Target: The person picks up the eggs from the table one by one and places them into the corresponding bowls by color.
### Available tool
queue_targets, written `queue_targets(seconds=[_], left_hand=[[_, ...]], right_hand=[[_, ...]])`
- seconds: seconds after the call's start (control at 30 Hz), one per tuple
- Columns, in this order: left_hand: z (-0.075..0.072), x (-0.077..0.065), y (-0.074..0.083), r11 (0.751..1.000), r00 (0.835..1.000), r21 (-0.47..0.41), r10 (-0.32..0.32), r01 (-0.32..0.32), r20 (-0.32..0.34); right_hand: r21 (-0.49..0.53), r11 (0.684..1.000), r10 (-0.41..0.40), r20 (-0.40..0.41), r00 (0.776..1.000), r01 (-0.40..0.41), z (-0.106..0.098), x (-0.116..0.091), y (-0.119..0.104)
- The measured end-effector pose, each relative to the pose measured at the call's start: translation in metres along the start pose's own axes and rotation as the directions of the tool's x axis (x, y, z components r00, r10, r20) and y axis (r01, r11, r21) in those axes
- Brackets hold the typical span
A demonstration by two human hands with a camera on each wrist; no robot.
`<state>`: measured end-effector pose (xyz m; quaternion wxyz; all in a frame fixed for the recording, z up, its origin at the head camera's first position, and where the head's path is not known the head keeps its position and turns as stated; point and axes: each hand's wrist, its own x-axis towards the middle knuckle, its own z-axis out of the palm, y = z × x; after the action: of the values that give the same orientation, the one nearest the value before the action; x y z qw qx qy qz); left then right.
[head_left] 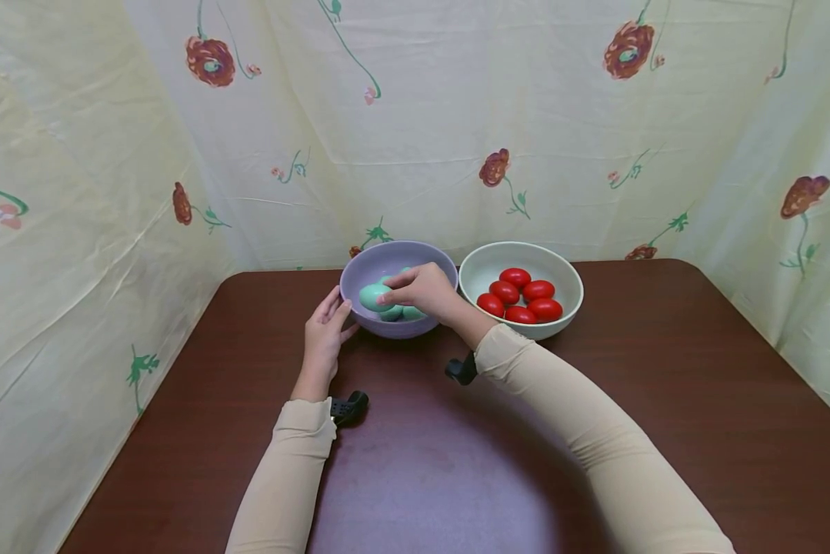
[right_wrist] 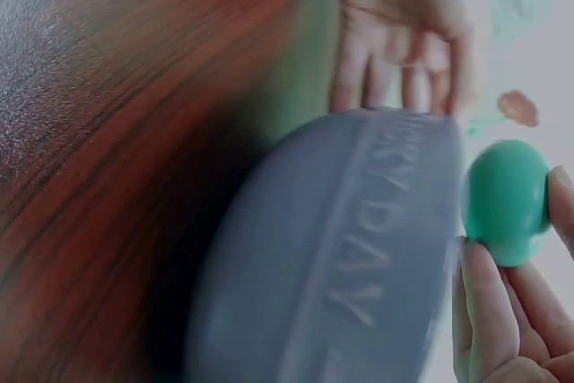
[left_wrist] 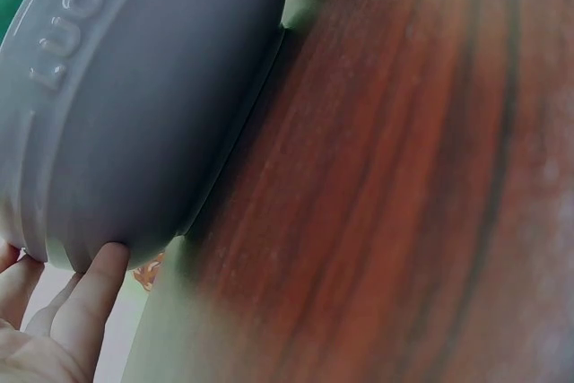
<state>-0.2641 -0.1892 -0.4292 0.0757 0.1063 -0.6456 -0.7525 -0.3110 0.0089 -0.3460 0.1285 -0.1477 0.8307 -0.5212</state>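
Note:
A mint-green egg [head_left: 376, 298] is pinched between the thumb and fingertips of my right hand [head_left: 425, 292], over the purple bowl [head_left: 401, 329]. The same egg [right_wrist: 508, 199] shows beside the bowl's rim in the right wrist view. More green eggs [head_left: 413, 313] lie inside that bowl, partly hidden by my right hand. My left hand [head_left: 325, 338] rests against the bowl's left side with fairly straight fingers. In the left wrist view a fingertip [left_wrist: 109, 257] touches the outer wall, which bears raised letters.
Right of the purple bowl stands a pale white-green bowl [head_left: 571, 308] with several red eggs [head_left: 538, 289] in it. Both bowls stand near the far edge of the dark brown table [head_left: 428, 469]. A floral curtain [head_left: 415, 169] hangs behind and along the sides.

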Motion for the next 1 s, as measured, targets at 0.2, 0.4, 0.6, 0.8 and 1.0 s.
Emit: queue_targets(seconds=[0.2, 0.4, 0.6, 0.8, 1.0], left_hand=[[0.001, 0.000, -0.001, 1.000, 1.000, 0.002, -0.002, 0.002, 0.003], [0.002, -0.002, 0.000, 1.000, 1.000, 0.007, -0.002, 0.002, -0.005], [0.002, -0.002, 0.001, 1.000, 1.000, 0.001, 0.004, -0.004, 0.000], [0.002, -0.001, 0.000, 1.000, 1.000, -0.007, 0.002, -0.002, 0.010], [0.001, -0.002, 0.000, 1.000, 1.000, -0.018, -0.002, 0.002, 0.003]], right_hand=[[-0.103, 0.995, -0.011, -0.080, 0.997, 0.003, 0.012, 0.011, 0.006], [-0.100, 0.995, -0.006, -0.113, 0.994, -0.005, 0.021, 0.019, 0.008], [-0.095, 0.995, -0.024, -0.131, 0.991, 0.012, 0.029, 0.023, 0.010], [-0.123, 0.992, -0.044, -0.142, 0.989, 0.027, 0.035, 0.025, 0.011], [-0.213, 0.974, -0.100, -0.110, 0.989, 0.075, 0.039, 0.026, 0.011]])
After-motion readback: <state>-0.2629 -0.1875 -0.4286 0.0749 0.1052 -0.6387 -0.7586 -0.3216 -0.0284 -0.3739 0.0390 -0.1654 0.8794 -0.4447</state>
